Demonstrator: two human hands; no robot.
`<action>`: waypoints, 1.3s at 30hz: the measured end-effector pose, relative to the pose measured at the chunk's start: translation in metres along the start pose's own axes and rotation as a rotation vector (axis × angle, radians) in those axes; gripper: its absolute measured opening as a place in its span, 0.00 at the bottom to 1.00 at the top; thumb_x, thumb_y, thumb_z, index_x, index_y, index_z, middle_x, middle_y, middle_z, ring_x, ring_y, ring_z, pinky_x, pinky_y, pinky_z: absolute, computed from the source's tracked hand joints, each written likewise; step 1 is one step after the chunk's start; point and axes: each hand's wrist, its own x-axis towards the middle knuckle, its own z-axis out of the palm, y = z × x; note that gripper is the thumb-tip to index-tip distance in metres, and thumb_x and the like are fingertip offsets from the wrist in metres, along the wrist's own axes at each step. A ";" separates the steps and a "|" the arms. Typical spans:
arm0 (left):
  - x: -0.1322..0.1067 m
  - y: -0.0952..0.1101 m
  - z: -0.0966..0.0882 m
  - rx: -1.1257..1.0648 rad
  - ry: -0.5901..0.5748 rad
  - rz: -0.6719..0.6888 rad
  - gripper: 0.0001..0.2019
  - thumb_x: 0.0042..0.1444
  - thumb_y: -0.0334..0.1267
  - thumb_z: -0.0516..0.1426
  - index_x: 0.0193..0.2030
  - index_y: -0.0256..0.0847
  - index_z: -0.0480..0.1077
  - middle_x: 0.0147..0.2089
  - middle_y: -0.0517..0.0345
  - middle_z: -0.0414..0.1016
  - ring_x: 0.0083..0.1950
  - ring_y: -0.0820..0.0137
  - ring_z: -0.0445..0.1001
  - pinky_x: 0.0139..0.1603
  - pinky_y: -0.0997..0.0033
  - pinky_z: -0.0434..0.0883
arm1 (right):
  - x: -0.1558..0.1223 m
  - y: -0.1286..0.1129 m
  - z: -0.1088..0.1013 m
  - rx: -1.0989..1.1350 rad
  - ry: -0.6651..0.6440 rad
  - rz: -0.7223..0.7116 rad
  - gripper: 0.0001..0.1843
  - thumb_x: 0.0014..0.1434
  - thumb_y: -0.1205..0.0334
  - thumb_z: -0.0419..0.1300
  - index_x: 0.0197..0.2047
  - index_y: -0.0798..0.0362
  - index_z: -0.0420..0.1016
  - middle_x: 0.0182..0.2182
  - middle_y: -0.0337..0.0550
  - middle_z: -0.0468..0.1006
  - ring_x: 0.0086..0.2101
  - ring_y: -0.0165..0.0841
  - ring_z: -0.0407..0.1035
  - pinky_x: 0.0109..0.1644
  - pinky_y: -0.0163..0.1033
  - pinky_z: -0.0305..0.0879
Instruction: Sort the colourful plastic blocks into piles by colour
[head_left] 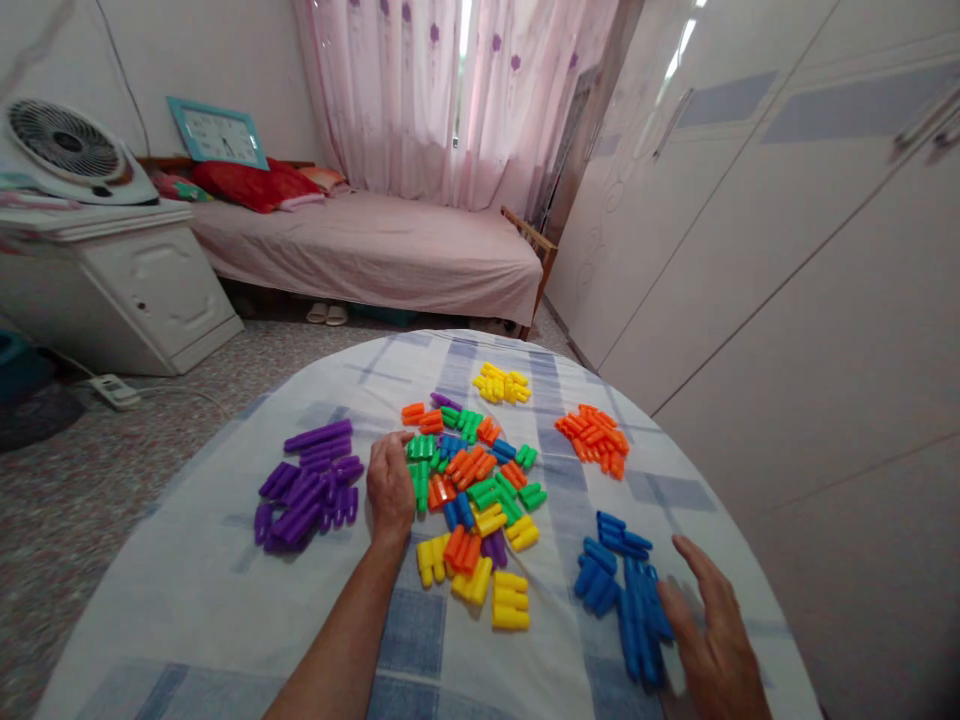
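Observation:
My left hand (391, 487) rests at the left edge of a mixed pile of colourful plastic building pieces with tube shapes. Its fingers are bent beside the green pieces (421, 448); their undersides are hidden, so I cannot make out what they hold. At the lower right, my right hand (716, 640) is beside a group of blue pieces (639, 620). Its thumb and forefinger are spread, and nothing shows between them. Orange pieces (471, 466) and yellow pieces (510, 600) also lie in the mixed pile.
Single-colour groups surround the mixed pile: purple pieces (311, 490) left, yellow pieces (501, 383) at the back, orange pieces (592, 437) right. All lie on a round table with a checked cloth (202, 590). Beyond are a bed (375, 235), a cabinet (150, 290) and a wardrobe (750, 330).

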 end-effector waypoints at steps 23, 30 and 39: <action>-0.003 0.007 0.002 -0.138 -0.097 -0.138 0.29 0.59 0.59 0.42 0.38 0.37 0.73 0.35 0.49 0.77 0.37 0.63 0.76 0.34 0.67 0.71 | 0.113 -0.152 0.140 -0.303 -0.404 -0.355 0.15 0.56 0.62 0.57 0.47 0.50 0.74 0.43 0.46 0.77 0.48 0.40 0.66 0.49 0.43 0.56; -0.003 0.005 0.001 -0.103 -0.092 -0.124 0.28 0.60 0.57 0.41 0.38 0.37 0.73 0.34 0.51 0.77 0.35 0.65 0.76 0.33 0.68 0.71 | 0.113 -0.128 0.081 -0.289 -0.314 -0.299 0.20 0.59 0.56 0.53 0.53 0.52 0.70 0.47 0.47 0.76 0.47 0.37 0.67 0.50 0.39 0.58; -0.003 0.004 0.001 -0.108 -0.089 -0.089 0.26 0.60 0.54 0.41 0.36 0.38 0.73 0.35 0.51 0.76 0.35 0.66 0.76 0.31 0.70 0.71 | 0.102 -0.012 0.030 -0.398 -0.376 -0.040 0.23 0.59 0.52 0.49 0.53 0.54 0.70 0.46 0.48 0.76 0.46 0.41 0.69 0.50 0.44 0.62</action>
